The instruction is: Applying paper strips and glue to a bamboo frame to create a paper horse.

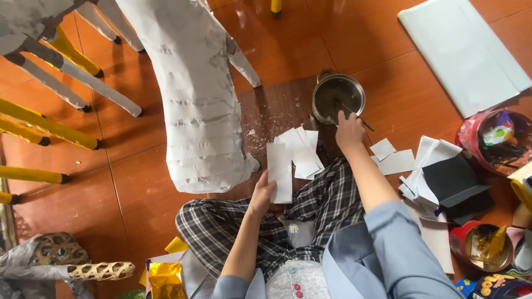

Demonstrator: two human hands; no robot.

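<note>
- Left hand (pixel 260 194): closed on the near end of a white rectangular paper strip (pixel 280 171), held above the lap; long axis runs away from the person.
- Loose pile of white paper strips (pixel 302 150): on the orange-brown tiled floor (pixel 133 182), just beyond the held strip, between both hands.
- Right hand (pixel 349 132): clenched on a thin dark brush handle (pixel 354 115), the nearer hand to the pot.
- Round steel pot of grey paste (pixel 337 97): on the floor, directly beyond the right hand.
- Large white paper-covered form (pixel 194 94): left of the pot.

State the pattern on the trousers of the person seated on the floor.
The trousers are checked: a dark and white plaid, clearest in the head view.
</note>
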